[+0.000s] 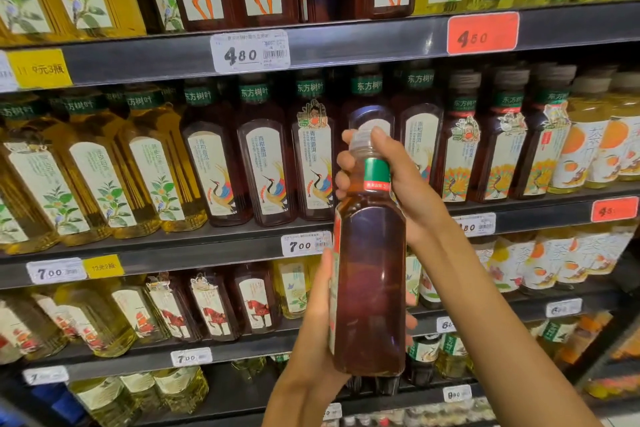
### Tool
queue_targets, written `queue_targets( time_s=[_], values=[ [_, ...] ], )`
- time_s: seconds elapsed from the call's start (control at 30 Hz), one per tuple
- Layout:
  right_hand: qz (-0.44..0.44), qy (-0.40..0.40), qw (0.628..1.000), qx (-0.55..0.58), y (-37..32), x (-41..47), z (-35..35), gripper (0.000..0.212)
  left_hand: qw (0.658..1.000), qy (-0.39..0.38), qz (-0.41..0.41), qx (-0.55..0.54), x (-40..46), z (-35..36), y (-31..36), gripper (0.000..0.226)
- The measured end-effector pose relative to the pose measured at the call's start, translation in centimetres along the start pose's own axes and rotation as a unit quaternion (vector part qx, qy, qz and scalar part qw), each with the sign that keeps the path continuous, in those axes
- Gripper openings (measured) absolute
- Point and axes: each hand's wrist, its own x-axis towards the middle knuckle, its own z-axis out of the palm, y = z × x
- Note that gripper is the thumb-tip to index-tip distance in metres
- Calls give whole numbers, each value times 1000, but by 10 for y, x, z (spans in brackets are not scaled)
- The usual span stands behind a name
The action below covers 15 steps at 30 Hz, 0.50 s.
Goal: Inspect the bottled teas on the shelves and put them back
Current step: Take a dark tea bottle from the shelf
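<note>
I hold a tall bottle of dark brown tea [370,288] upright in front of the shelves, its plain back side toward me and its label facing away. My right hand [388,180] grips the neck and the grey cap from the right. My left hand [320,322] wraps around the lower body from the left, fingertips showing at the bottle's right edge. Behind it, on the middle shelf [207,253], a row of dark tea bottles with crane labels [266,170] stands, with one bottle [372,121] right behind the cap.
Yellow tea bottles [100,180] fill the left of the middle shelf and orange-label bottles [588,149] the right. The upper shelf [346,45] carries price tags 4.80 [249,52] and 4.50 [483,33]. Lower shelves hold horse-label bottles [214,308] and more teas.
</note>
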Motion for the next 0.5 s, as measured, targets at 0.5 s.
queue_targets(
  time_s=[0.5],
  values=[
    [73,119,988,-59,-8,1,3,26,984,-37,8,-176,-14,27,21,73]
  ],
)
